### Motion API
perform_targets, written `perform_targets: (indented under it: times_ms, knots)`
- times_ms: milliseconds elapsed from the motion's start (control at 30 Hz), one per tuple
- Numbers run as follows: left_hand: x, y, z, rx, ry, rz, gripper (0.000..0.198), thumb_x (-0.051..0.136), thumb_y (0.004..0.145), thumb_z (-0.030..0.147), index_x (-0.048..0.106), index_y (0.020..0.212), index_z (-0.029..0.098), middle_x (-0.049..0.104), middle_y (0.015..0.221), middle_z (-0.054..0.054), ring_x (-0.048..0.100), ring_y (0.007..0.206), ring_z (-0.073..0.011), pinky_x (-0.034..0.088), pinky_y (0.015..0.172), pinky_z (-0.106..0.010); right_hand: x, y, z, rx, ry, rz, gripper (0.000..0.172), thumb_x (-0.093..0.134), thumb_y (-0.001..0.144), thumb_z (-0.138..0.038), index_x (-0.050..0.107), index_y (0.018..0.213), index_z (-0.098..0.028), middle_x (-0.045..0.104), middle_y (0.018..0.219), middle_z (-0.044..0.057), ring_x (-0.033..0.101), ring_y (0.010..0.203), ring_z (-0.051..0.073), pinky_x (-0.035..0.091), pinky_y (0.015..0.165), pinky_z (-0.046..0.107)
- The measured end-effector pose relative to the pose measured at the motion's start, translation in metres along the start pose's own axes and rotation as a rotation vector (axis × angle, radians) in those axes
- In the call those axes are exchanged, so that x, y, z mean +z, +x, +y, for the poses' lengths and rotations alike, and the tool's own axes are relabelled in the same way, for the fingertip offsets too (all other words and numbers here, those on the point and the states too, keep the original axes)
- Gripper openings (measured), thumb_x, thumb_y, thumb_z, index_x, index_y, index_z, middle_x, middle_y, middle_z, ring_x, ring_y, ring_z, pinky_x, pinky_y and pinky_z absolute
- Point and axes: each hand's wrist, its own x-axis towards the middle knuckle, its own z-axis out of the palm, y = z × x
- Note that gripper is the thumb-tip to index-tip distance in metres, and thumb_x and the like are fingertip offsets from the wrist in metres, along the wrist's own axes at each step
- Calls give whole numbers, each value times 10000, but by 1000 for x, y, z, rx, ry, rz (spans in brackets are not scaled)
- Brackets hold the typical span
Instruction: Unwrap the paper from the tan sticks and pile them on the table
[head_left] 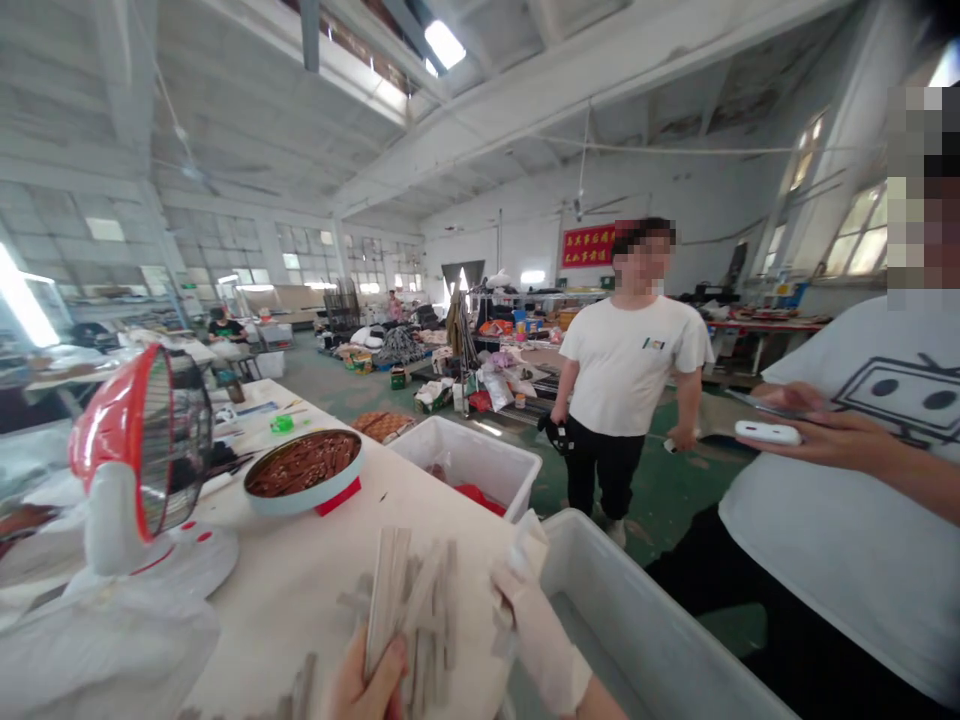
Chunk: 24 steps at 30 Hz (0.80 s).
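Note:
My left hand (366,683), bare, shows at the bottom edge with its fingers closed round a bundle of thin pale wooden sticks (390,595) that stands up over the white table (300,580). My right hand (541,640), in a white glove, is beside the bundle at the table's right edge, fingers curled near the sticks; whether it grips any is blurred. More loose sticks (435,630) lie fanned on the table between the hands.
A round bowl of brown pieces (304,470) and a red-and-white desk fan (139,460) stand on the table. Two white bins (472,460) (637,620) stand right of it. A person in a white shirt (630,370) stands ahead; another person at right holds a white device (766,432).

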Motion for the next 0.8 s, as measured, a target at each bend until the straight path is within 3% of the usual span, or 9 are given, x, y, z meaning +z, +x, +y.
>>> perform_targets:
  times_ms: [67, 233, 400, 667, 733, 800]
  knots:
    - [-1, -6, -4, 17, 57, 1, 442, 522, 680, 630, 498, 704, 189, 450, 404, 56, 373, 367, -98, 286, 395, -212, 5, 0, -5, -45, -6, -6, 318, 725, 649, -444, 541, 682, -187, 577, 595, -37, 502, 508, 93, 404, 507, 215]
    - [1, -18, 8, 40, 170, -22, 252, 482, 778, 436, 509, 760, 186, 478, 484, 55, 443, 446, -106, 314, 453, -209, 16, 5, -11, 17, -36, 15, 356, 734, 632, -459, 529, 574, -175, 469, 475, -66, 364, 409, 53, 300, 413, 199]
    - [5, -18, 10, 35, 250, 5, 177, 449, 815, 358, 487, 757, 196, 480, 529, 52, 454, 483, -110, 312, 479, -215, 21, 6, -5, 13, -57, 21, 363, 729, 642, -478, 538, 569, -177, 461, 477, -66, 360, 417, 57, 291, 411, 206]
    - [13, -3, -10, -8, 217, -89, 197, 434, 838, 376, 491, 801, 190, 468, 496, 59, 411, 444, -100, 292, 450, -209, 17, 13, -7, 30, -166, 4, 337, 727, 635, -492, 627, 702, -178, 641, 661, 4, 558, 596, 136, 452, 587, 250]
    - [16, 2, -11, -15, 185, -115, 195, 448, 828, 377, 482, 781, 190, 459, 478, 63, 396, 425, -93, 285, 435, -205, 17, 9, -1, 14, -236, -47, 362, 749, 606, -477, 649, 788, -180, 674, 743, 23, 597, 677, 170, 474, 643, 277]
    - [18, 6, -11, -29, 146, -117, 205, 457, 815, 386, 473, 761, 190, 458, 476, 62, 394, 413, -89, 286, 422, -204, 20, 5, 9, 27, -278, -200, 357, 755, 603, -456, 657, 810, -183, 679, 752, 26, 608, 696, 180, 482, 669, 293]
